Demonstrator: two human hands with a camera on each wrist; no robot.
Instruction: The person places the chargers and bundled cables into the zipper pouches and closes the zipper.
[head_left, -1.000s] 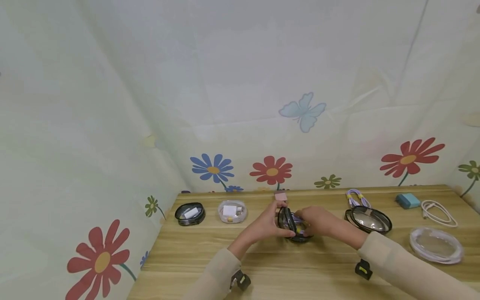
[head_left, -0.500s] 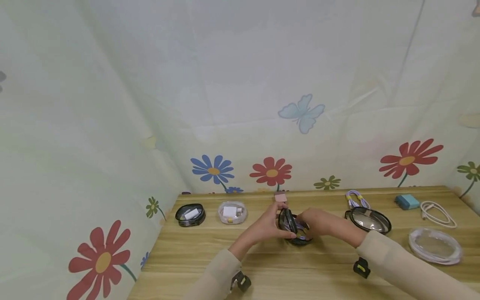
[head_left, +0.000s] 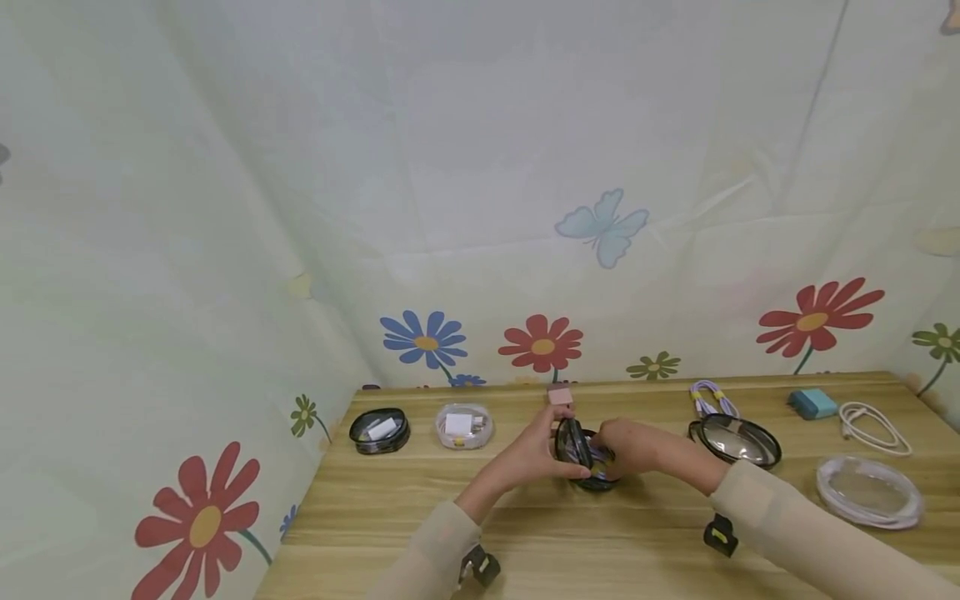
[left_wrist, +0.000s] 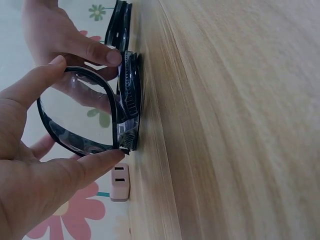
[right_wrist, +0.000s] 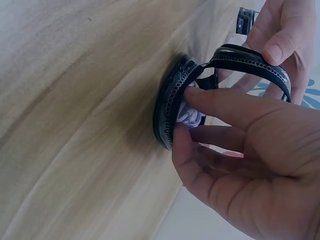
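An oval clear zip case (head_left: 574, 443) with black trim lies unzipped on the table in front of me, its lid raised. My left hand (head_left: 531, 452) holds that lid by its edges between thumb and fingers; the black lid rim (left_wrist: 114, 115) stands nearly upright in the left wrist view. My right hand (head_left: 632, 445) reaches into the lower half of the case, whose zipper edge (right_wrist: 172, 107) shows in the right wrist view. A coiled light purple cable (right_wrist: 190, 116) sits between its thumb and fingers, partly hidden by them.
At left stand a black-trimmed case (head_left: 380, 430) and a clear case (head_left: 464, 426), each with a white charger. Behind is a pink plug (head_left: 560, 394). At right lie a purple cable (head_left: 705, 397), another black-trimmed case (head_left: 738, 439), a blue charger (head_left: 813, 403), a white cable (head_left: 873, 427) and a clear case (head_left: 870, 492).
My right hand has shifted slightly left and deeper into the case. The left hand keeps holding the lid up, almost unmoved.
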